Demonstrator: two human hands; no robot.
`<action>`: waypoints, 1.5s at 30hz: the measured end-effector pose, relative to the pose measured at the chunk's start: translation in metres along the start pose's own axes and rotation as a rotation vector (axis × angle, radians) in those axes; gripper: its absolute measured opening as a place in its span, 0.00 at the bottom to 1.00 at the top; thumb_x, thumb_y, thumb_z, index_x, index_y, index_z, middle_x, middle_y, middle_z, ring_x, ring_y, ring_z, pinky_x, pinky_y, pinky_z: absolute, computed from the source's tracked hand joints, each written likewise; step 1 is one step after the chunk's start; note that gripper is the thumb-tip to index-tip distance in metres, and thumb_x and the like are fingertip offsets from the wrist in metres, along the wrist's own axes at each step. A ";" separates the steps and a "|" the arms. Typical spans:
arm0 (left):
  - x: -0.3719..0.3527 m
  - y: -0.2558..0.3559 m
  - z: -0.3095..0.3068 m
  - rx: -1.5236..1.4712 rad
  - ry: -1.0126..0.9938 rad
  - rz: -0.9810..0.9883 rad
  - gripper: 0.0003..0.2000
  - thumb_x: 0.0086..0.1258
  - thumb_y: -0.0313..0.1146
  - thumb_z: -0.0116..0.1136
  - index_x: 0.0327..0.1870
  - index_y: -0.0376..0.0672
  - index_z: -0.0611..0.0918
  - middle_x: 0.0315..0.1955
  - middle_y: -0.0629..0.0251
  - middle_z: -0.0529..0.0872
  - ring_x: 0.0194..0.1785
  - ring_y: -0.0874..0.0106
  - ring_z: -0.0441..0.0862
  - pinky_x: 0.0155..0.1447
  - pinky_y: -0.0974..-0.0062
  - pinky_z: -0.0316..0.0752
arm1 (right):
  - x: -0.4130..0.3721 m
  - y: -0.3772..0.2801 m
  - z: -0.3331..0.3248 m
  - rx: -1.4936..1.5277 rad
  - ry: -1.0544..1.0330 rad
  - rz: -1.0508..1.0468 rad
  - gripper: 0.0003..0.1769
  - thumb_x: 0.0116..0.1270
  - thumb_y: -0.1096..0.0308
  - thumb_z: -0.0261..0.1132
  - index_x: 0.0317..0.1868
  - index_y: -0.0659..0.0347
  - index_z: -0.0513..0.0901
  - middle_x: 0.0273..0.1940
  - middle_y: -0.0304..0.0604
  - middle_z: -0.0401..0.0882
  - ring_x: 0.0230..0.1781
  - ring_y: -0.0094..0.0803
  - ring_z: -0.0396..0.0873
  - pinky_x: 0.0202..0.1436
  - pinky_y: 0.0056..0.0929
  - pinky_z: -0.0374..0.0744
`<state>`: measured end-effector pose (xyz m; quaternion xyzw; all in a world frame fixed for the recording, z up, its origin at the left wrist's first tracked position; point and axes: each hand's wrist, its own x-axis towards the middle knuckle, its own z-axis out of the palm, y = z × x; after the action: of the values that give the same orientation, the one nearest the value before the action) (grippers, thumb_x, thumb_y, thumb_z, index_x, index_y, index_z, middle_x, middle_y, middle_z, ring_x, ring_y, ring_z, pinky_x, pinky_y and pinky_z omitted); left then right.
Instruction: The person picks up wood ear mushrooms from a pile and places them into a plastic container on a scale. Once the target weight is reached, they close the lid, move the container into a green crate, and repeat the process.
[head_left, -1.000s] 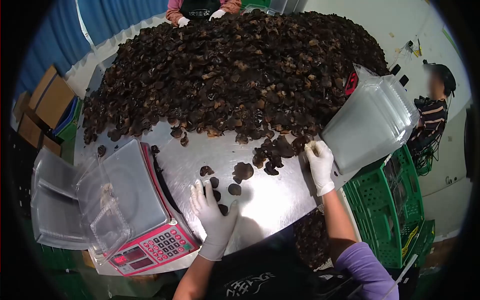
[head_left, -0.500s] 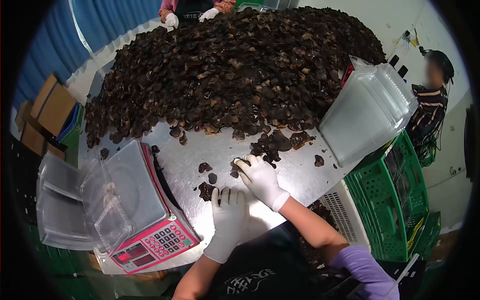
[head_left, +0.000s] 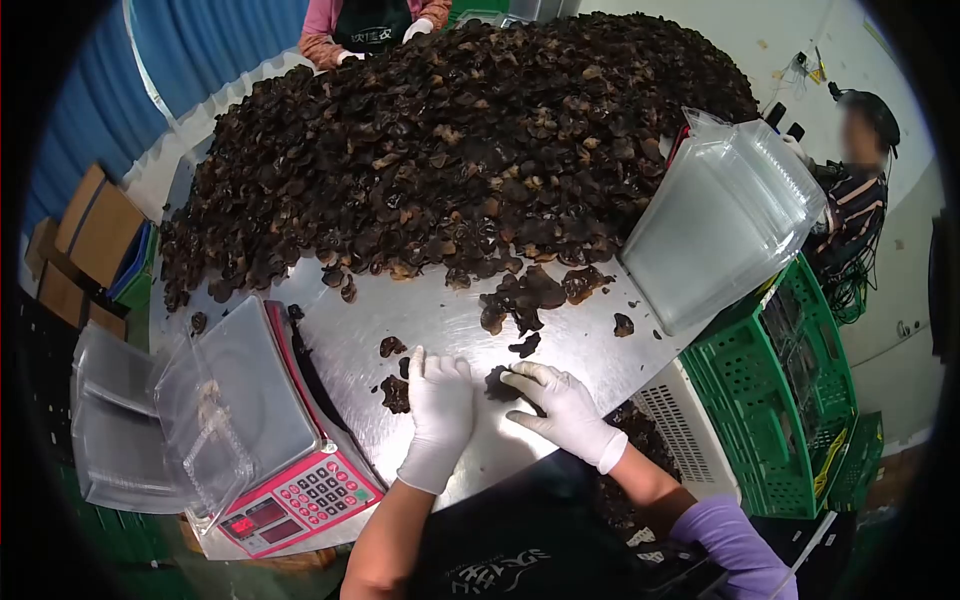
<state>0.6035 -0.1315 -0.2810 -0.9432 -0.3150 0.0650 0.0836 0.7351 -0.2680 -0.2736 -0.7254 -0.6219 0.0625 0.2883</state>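
Flat and open, the white-gloved left hand (head_left: 440, 410) lies palm-down on the shiny steel table (head_left: 450, 310), clasping nothing. A small dark fungus scrap (head_left: 394, 394) touches its left edge. Between the hands lies a larger wrinkled dark fungus piece (head_left: 497, 383), under the spread, unclenched fingertips of the white-gloved right hand (head_left: 562, 408). That hand was out at the edge of the big heap of dark brown fungus (head_left: 470, 150) a second ago and has drawn back beside the left.
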 end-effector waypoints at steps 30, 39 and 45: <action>0.025 -0.049 -0.012 -0.999 0.477 -0.218 0.10 0.65 0.26 0.60 0.47 0.41 0.83 0.41 0.53 0.87 0.45 0.53 0.85 0.51 0.61 0.78 | 0.050 0.092 0.019 0.943 0.342 0.459 0.13 0.75 0.75 0.57 0.54 0.71 0.81 0.41 0.38 0.84 0.38 0.22 0.79 0.42 0.22 0.77; 0.010 -0.057 -0.005 -0.947 0.436 -0.202 0.12 0.62 0.19 0.56 0.45 0.39 0.85 0.40 0.55 0.88 0.45 0.58 0.86 0.54 0.68 0.78 | 0.043 0.091 -0.002 1.294 0.349 0.603 0.13 0.75 0.73 0.54 0.51 0.68 0.83 0.39 0.42 0.85 0.28 0.21 0.78 0.33 0.19 0.74; -0.002 -0.058 0.002 -0.583 0.325 0.052 0.17 0.51 0.17 0.54 0.41 0.43 0.87 0.39 0.56 0.87 0.51 0.56 0.81 0.62 0.63 0.71 | 0.004 0.064 -0.055 1.039 0.067 0.598 0.11 0.72 0.71 0.57 0.45 0.67 0.84 0.34 0.37 0.83 0.31 0.19 0.74 0.35 0.20 0.71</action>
<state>0.5682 -0.0867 -0.2711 -0.9332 -0.2786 -0.1770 -0.1425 0.8156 -0.2865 -0.2590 -0.6347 -0.2695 0.4137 0.5945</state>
